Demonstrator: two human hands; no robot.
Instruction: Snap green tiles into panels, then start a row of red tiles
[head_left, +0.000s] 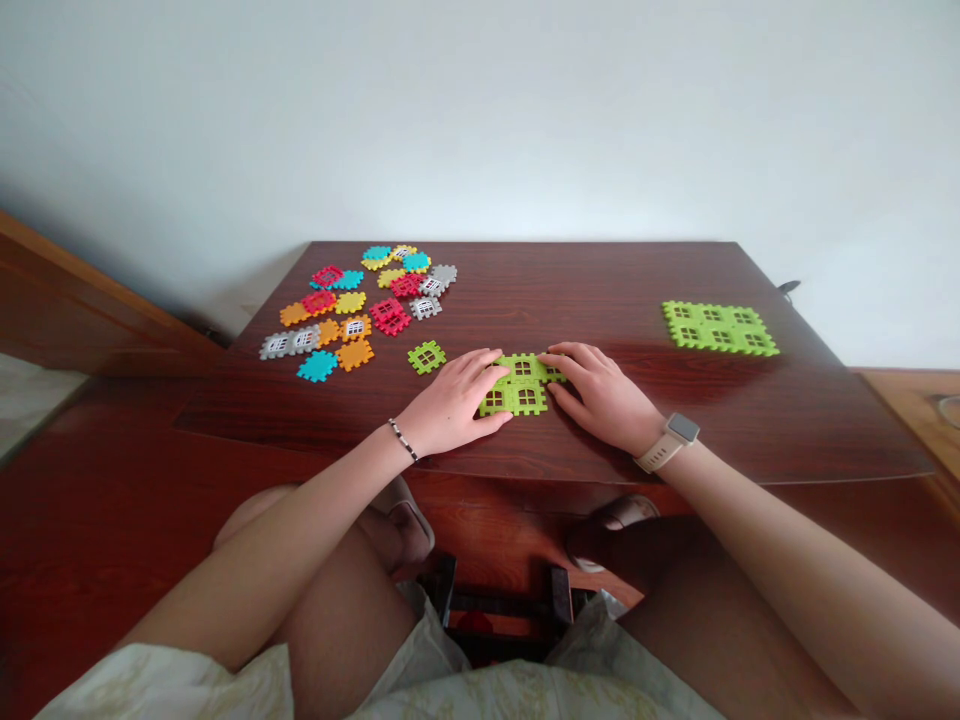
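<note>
A small panel of joined green window tiles (521, 385) lies flat near the front middle of the dark wooden table (570, 290). My left hand (454, 400) grips its left side, fingers curled over the edge. My right hand (600, 392) presses on its right side, fingertips pinching a tile at the upper right corner. A single loose green tile (426, 357) lies just left of my left hand.
A larger finished green tile panel (720, 327) lies at the table's right. Several loose tiles in red, orange, yellow, teal and grey (360, 305) are scattered at the back left. A white wall stands behind; my knees are below the front edge.
</note>
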